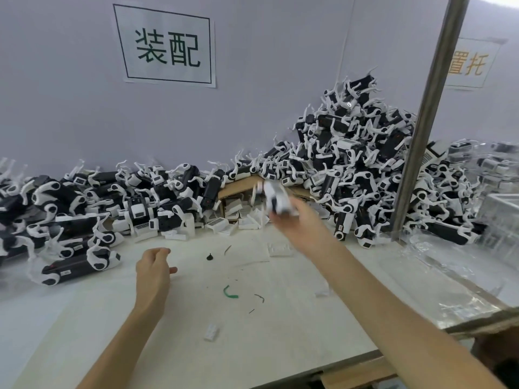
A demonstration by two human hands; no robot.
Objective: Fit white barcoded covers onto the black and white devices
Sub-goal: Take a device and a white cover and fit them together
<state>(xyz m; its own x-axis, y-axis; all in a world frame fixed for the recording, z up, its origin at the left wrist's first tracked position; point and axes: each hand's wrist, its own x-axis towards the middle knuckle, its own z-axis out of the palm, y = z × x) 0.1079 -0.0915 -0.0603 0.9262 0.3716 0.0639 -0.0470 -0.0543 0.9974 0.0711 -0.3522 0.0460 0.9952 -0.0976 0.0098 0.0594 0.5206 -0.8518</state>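
My right hand is stretched out over the table's middle and grips a black and white device, blurred by motion, in front of a cardboard box. Several white barcoded covers lie in and before that box. My left hand hovers over the white table with loosely curled fingers and holds nothing. One big heap of devices rises at the right against the wall, another heap spreads along the left.
A metal post stands at the right, with clear plastic trays beyond it. Small scraps lie on the table: a green bit, a black cone, a small white part. Paper signs hang on the wall.
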